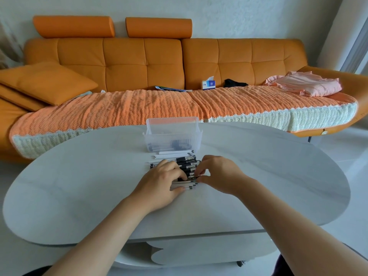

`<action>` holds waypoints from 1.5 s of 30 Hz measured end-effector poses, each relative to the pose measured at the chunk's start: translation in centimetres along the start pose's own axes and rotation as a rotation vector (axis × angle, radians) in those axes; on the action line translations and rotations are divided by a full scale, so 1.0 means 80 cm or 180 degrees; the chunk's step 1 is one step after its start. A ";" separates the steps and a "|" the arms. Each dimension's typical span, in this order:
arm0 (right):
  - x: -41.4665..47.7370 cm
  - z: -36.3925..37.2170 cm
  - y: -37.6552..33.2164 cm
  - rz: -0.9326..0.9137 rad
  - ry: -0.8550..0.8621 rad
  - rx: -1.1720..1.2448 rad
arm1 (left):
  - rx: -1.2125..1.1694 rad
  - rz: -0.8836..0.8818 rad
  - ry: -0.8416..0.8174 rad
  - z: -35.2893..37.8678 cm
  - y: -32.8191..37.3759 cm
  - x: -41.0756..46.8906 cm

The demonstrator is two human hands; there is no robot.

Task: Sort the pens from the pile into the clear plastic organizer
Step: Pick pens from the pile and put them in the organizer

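A pile of black and white pens (184,162) lies in the middle of the white table (79,186). Behind it stands the clear plastic organizer (172,137) with several dark pens inside. My left hand (162,183) lies over the near left part of the pile, fingers curled onto the pens and thumb against a white one. My right hand (216,174) comes in from the right, its curled fingertips pinching the pens' right ends. Both hands hide much of the pile.
An orange sofa (139,62) with a knitted throw runs behind the table. On it lie cushions, a tissue box (208,84), a black item, some papers and folded pink clothes (304,84). Bare tabletop spreads left and right of the pile.
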State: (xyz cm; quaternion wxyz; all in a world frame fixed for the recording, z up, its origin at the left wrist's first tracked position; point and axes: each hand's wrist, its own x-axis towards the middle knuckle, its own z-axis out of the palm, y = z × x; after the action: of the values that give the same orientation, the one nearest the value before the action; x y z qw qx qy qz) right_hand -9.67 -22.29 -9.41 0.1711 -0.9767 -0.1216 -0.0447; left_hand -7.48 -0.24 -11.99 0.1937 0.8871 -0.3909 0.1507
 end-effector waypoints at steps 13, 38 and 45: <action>0.001 -0.014 0.007 0.0080 0.0446 0.0069 | 0.0343 -0.0015 0.0330 -0.006 -0.007 0.009; -0.001 0.008 -0.028 -0.0442 0.0002 -0.0144 | -0.0447 -0.0287 0.0331 -0.019 0.012 0.015; 0.000 0.002 -0.034 -0.0526 0.0137 -0.0328 | -0.0567 -0.0443 0.0330 -0.023 0.005 0.014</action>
State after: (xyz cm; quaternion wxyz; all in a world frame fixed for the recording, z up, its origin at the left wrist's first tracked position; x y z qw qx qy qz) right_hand -10.37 -19.78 -8.68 0.1189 -0.9697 -0.1955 -0.0859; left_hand -7.30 -0.36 -9.77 0.3016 0.8824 -0.3297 0.1472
